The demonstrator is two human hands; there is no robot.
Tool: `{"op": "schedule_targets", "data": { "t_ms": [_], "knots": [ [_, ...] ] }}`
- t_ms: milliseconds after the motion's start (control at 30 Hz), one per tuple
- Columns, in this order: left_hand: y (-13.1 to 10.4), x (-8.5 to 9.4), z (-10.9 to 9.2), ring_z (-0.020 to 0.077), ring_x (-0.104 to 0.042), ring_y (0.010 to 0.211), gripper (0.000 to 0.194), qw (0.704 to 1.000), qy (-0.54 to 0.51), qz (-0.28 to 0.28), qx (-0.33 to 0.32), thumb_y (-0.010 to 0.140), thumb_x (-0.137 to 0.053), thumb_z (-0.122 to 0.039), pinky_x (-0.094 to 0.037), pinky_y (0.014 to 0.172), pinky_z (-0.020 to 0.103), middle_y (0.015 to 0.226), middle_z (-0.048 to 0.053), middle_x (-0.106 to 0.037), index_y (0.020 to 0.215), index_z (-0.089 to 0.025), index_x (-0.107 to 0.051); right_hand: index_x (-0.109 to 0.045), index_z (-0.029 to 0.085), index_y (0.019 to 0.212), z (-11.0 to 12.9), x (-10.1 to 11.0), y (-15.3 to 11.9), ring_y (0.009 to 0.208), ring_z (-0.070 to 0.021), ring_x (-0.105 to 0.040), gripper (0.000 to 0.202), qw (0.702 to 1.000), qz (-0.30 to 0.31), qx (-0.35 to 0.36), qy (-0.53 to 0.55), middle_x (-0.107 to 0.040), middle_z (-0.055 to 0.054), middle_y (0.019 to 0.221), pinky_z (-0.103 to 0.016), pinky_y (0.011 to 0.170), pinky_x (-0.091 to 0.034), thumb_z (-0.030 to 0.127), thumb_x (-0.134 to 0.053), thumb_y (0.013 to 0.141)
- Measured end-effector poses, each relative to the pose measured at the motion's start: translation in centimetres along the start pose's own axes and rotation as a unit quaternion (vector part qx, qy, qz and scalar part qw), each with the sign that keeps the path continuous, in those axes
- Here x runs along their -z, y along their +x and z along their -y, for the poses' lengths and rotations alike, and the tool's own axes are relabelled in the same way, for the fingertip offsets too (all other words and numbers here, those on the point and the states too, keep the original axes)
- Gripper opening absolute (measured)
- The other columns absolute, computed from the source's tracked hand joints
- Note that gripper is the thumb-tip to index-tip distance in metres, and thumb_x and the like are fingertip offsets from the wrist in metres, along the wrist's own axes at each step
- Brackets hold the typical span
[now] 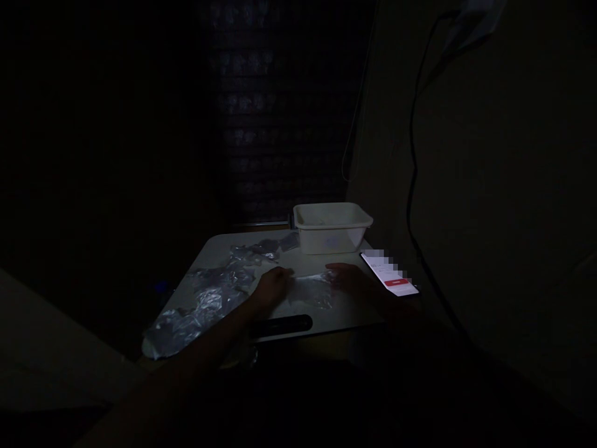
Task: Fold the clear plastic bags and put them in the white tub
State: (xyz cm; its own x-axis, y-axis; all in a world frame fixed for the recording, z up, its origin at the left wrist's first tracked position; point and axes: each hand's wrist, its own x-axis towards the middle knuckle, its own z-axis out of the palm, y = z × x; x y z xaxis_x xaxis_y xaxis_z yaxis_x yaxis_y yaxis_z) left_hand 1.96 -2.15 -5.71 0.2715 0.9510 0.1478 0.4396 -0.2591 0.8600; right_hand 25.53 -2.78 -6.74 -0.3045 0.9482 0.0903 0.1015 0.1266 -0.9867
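In dim light, a clear plastic bag (311, 291) is stretched between my two hands above the small white table (347, 316). My left hand (273, 286) is closed on the bag's left edge. At the bag's upper right corner, my right hand (346, 277) has its fingers pressed on the plastic; much of this hand is dark. More crumpled clear plastic bags (209, 302) lie spread along the left side of the table, one strip of them reaching back toward the white tub.
A white rectangular tub (331, 239) stands at the table's back right. A lit phone (390, 274) lies at the right edge. The table has a dark handle slot (282, 326) at the front. A black cable (412, 168) hangs down the right wall.
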Motion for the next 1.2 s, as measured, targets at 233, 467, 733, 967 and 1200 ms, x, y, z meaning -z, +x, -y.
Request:
{"op": "schedule_targets", "data": {
  "t_ms": [233, 467, 733, 967, 1200],
  "knots": [
    [-1.1, -1.0, 0.1, 0.0216, -0.015, 0.121, 0.051, 0.888, 0.416, 0.159, -0.113, 0.08, -0.022, -0.029, -0.015, 0.094, 0.045, 0.132, 0.015, -0.019, 0.125, -0.007, -0.021, -0.055, 0.016, 0.099, 0.1, -1.4, 0.5, 0.099, -0.0205, -0.047, 0.038, 0.913, -0.214, 0.074, -0.339, -0.055, -0.008, 0.104, -0.04, 0.089, -0.034, 0.015, -0.037, 0.065],
    [-1.6, -1.3, 0.0, 0.0215, -0.01, 0.122, 0.052, 0.848, 0.487, 0.182, -0.101, 0.081, -0.013, -0.033, -0.01, 0.091, 0.053, 0.133, 0.014, -0.015, 0.127, -0.008, -0.015, -0.04, 0.006, 0.116, 1.0, -8.0, 0.0, 0.114, -0.0204, -0.032, 0.044, 0.803, -0.032, 0.165, -0.572, -0.04, -0.014, 0.122, -0.037, 0.095, -0.025, 0.024, -0.026, 0.079],
    [-1.7, -1.4, 0.0, 0.0238, -0.014, 0.121, 0.053, 0.833, 0.514, 0.166, -0.124, 0.081, -0.015, -0.033, -0.01, 0.09, 0.054, 0.132, 0.017, -0.018, 0.126, -0.006, -0.02, -0.036, 0.01, 0.12, 0.0, -8.7, -1.0, 0.117, -0.0212, -0.026, 0.053, 0.757, -0.018, 0.132, -0.639, -0.035, -0.014, 0.125, -0.048, 0.094, -0.016, 0.04, -0.014, 0.082],
    [-1.6, -1.7, 0.4, 0.0235, -0.015, 0.121, 0.053, 0.834, 0.516, 0.15, -0.127, 0.081, -0.012, -0.035, -0.011, 0.09, 0.054, 0.132, 0.015, -0.019, 0.126, -0.008, -0.021, -0.041, 0.008, 0.116, -0.9, -6.8, -1.7, 0.114, -0.0234, -0.032, 0.052, 0.73, -0.081, 0.116, -0.669, -0.038, -0.016, 0.123, -0.049, 0.091, -0.018, 0.039, -0.016, 0.082],
    [-1.6, -1.6, 0.0, 0.0231, -0.013, 0.122, 0.054, 0.829, 0.522, 0.166, -0.115, 0.081, -0.011, -0.035, -0.01, 0.09, 0.054, 0.132, 0.015, -0.016, 0.126, -0.006, -0.019, -0.045, 0.007, 0.112, -2.1, -4.7, -2.5, 0.113, -0.026, -0.033, 0.045, 0.716, -0.127, 0.119, -0.676, -0.041, -0.019, 0.119, -0.051, 0.09, -0.018, 0.034, -0.024, 0.082]
  ]
}}
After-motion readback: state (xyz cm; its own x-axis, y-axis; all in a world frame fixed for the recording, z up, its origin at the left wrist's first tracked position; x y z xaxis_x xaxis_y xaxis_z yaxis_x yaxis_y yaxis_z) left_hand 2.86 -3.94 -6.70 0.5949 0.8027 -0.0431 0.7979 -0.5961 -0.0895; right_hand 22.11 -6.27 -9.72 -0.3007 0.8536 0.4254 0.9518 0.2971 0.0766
